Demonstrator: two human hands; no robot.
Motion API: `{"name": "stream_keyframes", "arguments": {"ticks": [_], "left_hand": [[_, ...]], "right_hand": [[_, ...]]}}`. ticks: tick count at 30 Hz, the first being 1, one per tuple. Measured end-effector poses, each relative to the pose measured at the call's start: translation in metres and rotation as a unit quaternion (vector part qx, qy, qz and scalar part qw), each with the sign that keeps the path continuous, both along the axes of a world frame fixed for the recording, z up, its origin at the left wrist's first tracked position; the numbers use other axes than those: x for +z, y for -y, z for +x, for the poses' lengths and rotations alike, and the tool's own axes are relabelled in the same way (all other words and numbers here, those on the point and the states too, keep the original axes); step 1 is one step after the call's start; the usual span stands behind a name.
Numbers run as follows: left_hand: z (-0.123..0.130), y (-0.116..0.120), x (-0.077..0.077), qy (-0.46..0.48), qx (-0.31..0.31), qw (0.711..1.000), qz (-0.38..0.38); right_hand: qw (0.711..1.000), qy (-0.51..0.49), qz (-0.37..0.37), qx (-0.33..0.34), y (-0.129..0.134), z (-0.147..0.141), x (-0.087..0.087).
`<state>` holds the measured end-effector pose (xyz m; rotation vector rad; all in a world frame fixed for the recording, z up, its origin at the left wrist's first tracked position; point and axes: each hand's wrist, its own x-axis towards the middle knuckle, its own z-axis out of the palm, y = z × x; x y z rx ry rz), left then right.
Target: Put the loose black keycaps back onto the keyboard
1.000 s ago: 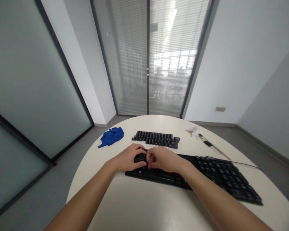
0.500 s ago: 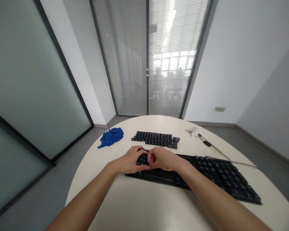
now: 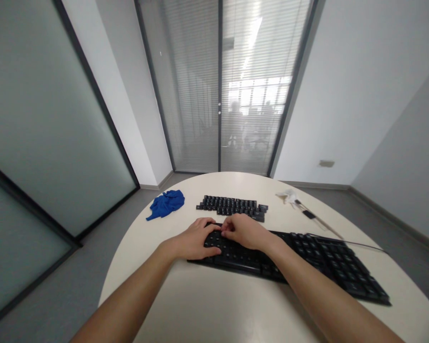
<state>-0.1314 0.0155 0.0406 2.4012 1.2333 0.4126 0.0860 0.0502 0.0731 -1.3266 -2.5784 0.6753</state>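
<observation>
A long black keyboard (image 3: 236,263) lies slantwise on the table. Its left part shows small round spots where keycaps are absent, while keycaps stand on its right part. My left hand (image 3: 196,239) rests on the keyboard's left end, thumb and fingers spread around the bare section. Over the upper edge of that section, my right hand (image 3: 241,231) has its thumb and fingers pinched together; whatever is between them is too small or hidden to name. Behind the keyboard, loose black keycaps (image 3: 232,206) are laid out in rows.
On the round cream table (image 3: 196,305), a crumpled blue cloth (image 3: 167,203) lies at the back left. A brush-like tool (image 3: 308,214) with a dark band lies at the back right beside white crumpled material (image 3: 289,196). A thin cable (image 3: 364,245) runs along the keyboard's right side.
My right hand has moved up and slightly right, away from my left thumb, uncovering more of the bare key section. My left hand has stayed nearly in place.
</observation>
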Motion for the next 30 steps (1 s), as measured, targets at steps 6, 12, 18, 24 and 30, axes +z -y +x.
{"name": "stream_keyframes", "arguments": {"ticks": [6,12,18,24,30], "left_hand": [[-0.005,0.002,0.005,-0.019,0.007,1.000,-0.018],[-0.011,0.001,0.007,-0.011,0.005,1.000,-0.028],[-0.010,0.001,0.007,-0.007,0.005,1.000,-0.022],[-0.010,0.001,0.007,0.001,0.004,1.000,-0.024],[-0.012,-0.001,0.006,-0.003,-0.003,1.000,-0.023]], "right_hand": [[0.973,0.075,0.215,0.022,-0.011,-0.004,-0.015],[0.971,0.086,0.222,0.035,-0.018,-0.008,-0.029],[0.971,0.084,0.220,0.036,-0.024,-0.010,-0.037],[0.969,0.068,0.235,0.046,-0.022,-0.013,-0.037],[0.972,0.027,0.227,0.049,-0.022,-0.013,-0.027]]}}
